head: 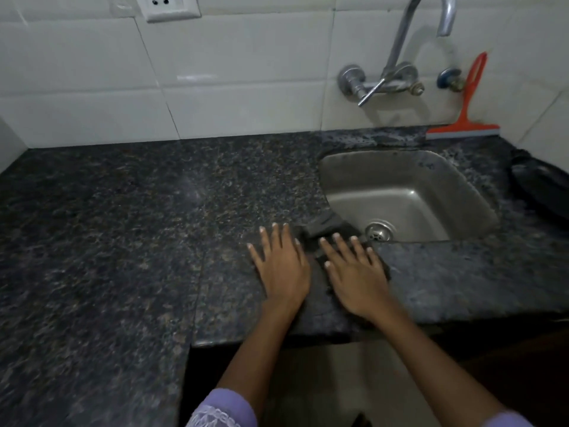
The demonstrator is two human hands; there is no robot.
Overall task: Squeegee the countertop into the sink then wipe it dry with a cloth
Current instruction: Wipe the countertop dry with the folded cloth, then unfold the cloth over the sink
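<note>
A dark cloth (pixel 326 232) lies on the speckled black granite countertop (pixel 138 226) at the near left corner of the steel sink (pixel 409 192), one edge hanging over the sink rim. My right hand (pixel 357 272) presses flat on the cloth with fingers spread. My left hand (pixel 281 266) lies flat on the bare counter just left of it, its fingers touching the cloth's edge. An orange squeegee (pixel 465 118) stands upright behind the sink, its blade on the counter and its handle leaning on the tiled wall.
A chrome wall tap (pixel 397 78) arches over the sink. A dark object (pixel 542 186) lies on the counter at the right edge. A wall socket (pixel 167 7) is at the top left. The counter's front edge steps back in front of me.
</note>
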